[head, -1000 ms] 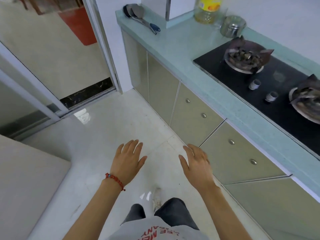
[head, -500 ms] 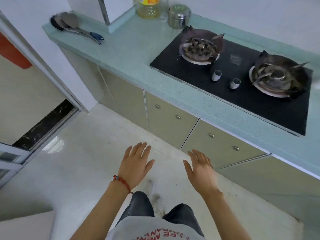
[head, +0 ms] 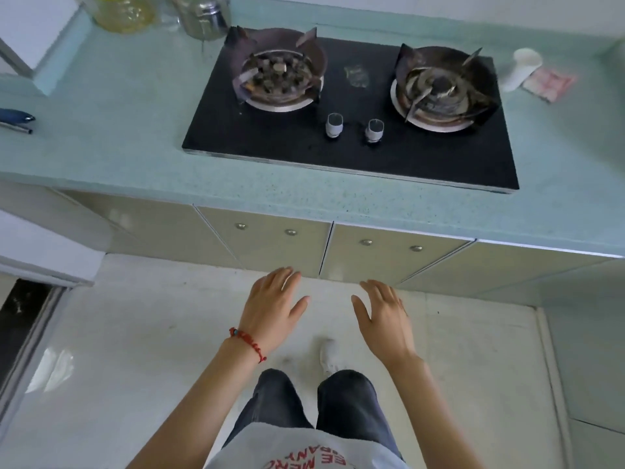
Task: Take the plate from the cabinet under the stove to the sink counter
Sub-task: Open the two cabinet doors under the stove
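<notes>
I face a black two-burner gas stove (head: pixel 351 154) set in a pale green counter (head: pixel 101 137). Below it the beige cabinet doors (head: pixel 277 245) with small round metal knobs (head: pixel 290 232) are all closed, so the plate is hidden. My left hand (head: pixel 272 306), with a red bracelet at the wrist, and my right hand (head: pixel 384 316) hover palm-down with fingers spread, just in front of the two middle doors. Neither hand touches or holds anything.
On the counter stand an oil bottle (head: pixel 118 11) and a steel canister (head: pixel 203 15) at the back left, utensil handles (head: pixel 15 120) at the left edge, a white cup (head: pixel 521 67) and a pink packet (head: pixel 549 82) at the right. A doorway threshold (head: pixel 20 319) lies left on the white tiled floor.
My view has swung right and squared up to the stove. Both hands have come closer to the cabinet doors below it, still spread and holding nothing.
</notes>
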The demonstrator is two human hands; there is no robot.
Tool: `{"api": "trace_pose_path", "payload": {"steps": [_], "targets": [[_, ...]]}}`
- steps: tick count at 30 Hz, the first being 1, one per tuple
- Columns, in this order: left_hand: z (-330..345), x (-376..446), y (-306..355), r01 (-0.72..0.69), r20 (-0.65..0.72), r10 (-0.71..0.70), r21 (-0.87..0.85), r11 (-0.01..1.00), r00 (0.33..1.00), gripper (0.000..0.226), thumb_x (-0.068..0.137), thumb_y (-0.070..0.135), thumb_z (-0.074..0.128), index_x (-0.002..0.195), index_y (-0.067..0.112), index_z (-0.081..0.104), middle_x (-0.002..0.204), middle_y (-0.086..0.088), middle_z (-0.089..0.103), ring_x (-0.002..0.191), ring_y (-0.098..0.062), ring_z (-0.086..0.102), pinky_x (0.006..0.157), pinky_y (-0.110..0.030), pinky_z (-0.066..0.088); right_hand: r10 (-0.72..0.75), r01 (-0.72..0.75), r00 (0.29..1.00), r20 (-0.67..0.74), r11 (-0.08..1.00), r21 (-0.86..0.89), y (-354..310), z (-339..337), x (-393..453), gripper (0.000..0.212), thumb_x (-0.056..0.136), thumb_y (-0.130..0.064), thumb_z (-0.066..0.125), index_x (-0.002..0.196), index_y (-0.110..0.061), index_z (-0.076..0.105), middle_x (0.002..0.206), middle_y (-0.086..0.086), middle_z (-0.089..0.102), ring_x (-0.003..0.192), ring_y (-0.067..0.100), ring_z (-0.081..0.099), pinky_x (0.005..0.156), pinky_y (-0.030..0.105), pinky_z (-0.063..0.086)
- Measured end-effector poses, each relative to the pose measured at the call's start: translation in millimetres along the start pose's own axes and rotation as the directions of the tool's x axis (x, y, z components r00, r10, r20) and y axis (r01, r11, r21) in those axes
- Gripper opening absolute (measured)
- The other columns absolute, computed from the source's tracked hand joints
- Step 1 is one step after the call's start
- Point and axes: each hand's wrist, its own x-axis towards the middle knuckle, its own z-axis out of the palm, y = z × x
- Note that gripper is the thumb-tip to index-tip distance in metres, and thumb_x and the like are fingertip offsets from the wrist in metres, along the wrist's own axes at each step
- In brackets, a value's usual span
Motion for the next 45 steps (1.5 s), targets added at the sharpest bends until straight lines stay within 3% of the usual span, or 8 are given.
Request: {"api": "trace_pose_path", "payload": {"steps": [9,15,19,21,25,30,38,45], "targets": [[33,73,14,0.237,0.110,-0.211,-0.414,0.879,0.971,0.059,0.084,0.046,0.033,0.127,0.008,0.045,0.135,-0.011,0.050,0.126,-0.024,0.044,0.104,-0.032,0.034,0.142,-0.164,0.985,0.097,0.946,0.281,23,4,71,0.033,0.092,-0.024,0.048,0.121,-0.010,0.053,0.128,0.009,0.056,0.118,0.026,0.050,0.094,0.032,0.041],[61,123,9,0.553,0.346,-0.495,-0.746,0.371,0.797,0.034,0.091,0.023,0.048,0.121,0.010,0.051,0.127,-0.011,0.057,0.120,-0.021,0.051,0.098,-0.028,0.038,0.353,-0.425,0.905,0.238,0.715,0.555,35,18,121,0.028,0.090,-0.025,0.050,0.114,-0.014,0.058,0.109,0.004,0.063,0.100,0.017,0.057,0.079,0.023,0.043],[70,152,-2,0.566,0.530,-0.485,-0.820,-0.085,0.695,0.033,0.092,0.022,0.045,0.122,0.009,0.049,0.121,-0.012,0.058,0.113,-0.025,0.055,0.094,-0.041,0.045,0.385,-0.509,0.856,0.344,0.520,0.686,35,38,149,0.022,0.088,-0.019,0.053,0.110,-0.017,0.060,0.101,0.006,0.065,0.101,0.024,0.060,0.091,0.040,0.049],[74,161,-6,0.533,0.563,-0.451,-0.821,-0.207,0.692,0.033,0.092,0.021,0.046,0.123,0.009,0.048,0.121,-0.010,0.058,0.111,-0.024,0.055,0.095,-0.041,0.044,0.368,-0.534,0.840,0.399,0.421,0.734,31,45,157,0.022,0.088,-0.011,0.052,0.109,-0.017,0.057,0.101,0.008,0.065,0.099,0.026,0.061,0.089,0.039,0.049],[84,177,-8,0.476,0.559,-0.416,-0.829,-0.293,0.718,0.030,0.091,0.015,0.047,0.121,0.012,0.050,0.114,-0.004,0.061,0.112,-0.023,0.055,0.088,-0.036,0.047,0.306,-0.519,0.825,0.475,0.080,0.851,29,53,172,0.025,0.089,0.000,0.047,0.111,-0.011,0.053,0.107,0.011,0.064,0.100,0.026,0.061,0.087,0.032,0.049],[86,189,-10,0.403,0.544,-0.388,-0.829,-0.389,0.744,0.016,0.089,0.011,0.050,0.087,0.021,0.063,0.090,0.007,0.071,0.105,-0.020,0.059,0.083,-0.032,0.047,0.258,-0.489,0.812,0.523,-0.186,0.852,29,61,184,0.019,0.091,-0.001,0.044,0.094,-0.014,0.058,0.107,0.009,0.064,0.108,0.027,0.059,0.096,0.038,0.046],[89,189,-12,0.333,0.498,-0.301,-0.822,-0.462,0.813,0.021,0.087,0.007,0.050,0.091,0.024,0.061,0.092,0.012,0.069,0.108,-0.013,0.058,0.092,-0.034,0.043,0.249,-0.421,0.821,0.514,-0.343,0.839,28,60,194,0.024,0.087,0.007,0.044,0.086,-0.011,0.059,0.095,0.005,0.063,0.100,0.022,0.061,0.094,0.035,0.046],[91,181,-10,0.328,0.504,-0.291,-0.809,-0.487,0.813,0.024,0.087,0.005,0.050,0.087,0.024,0.063,0.086,0.014,0.073,0.097,-0.005,0.064,0.085,-0.028,0.047,0.285,-0.433,0.804,0.522,-0.320,0.843,24,62,188,0.023,0.084,0.008,0.050,0.076,-0.014,0.053,0.084,0.002,0.065,0.093,0.016,0.062,0.097,0.034,0.042]]}}
